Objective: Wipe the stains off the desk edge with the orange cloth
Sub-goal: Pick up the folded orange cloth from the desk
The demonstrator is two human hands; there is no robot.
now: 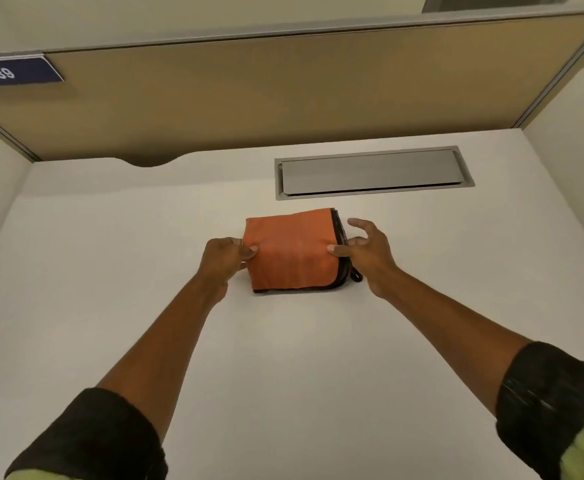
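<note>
An orange cloth [292, 251] with dark trim lies folded into a thick square in the middle of the white desk [110, 271]. My left hand [224, 259] pinches its left edge between thumb and fingers. My right hand [366, 252] pinches the right edge with thumb and forefinger, while the other fingers are spread above the folded layers. A small dark loop sticks out at the cloth's lower right corner. The near edge of the desk is out of view, and I see no stains on the surface.
A grey metal cable flap [373, 173] is set into the desk behind the cloth. A tan partition [283, 95] closes the back, with a blue tag reading 139 [10, 72] at its upper left. White side panels [574, 105] stand on both sides.
</note>
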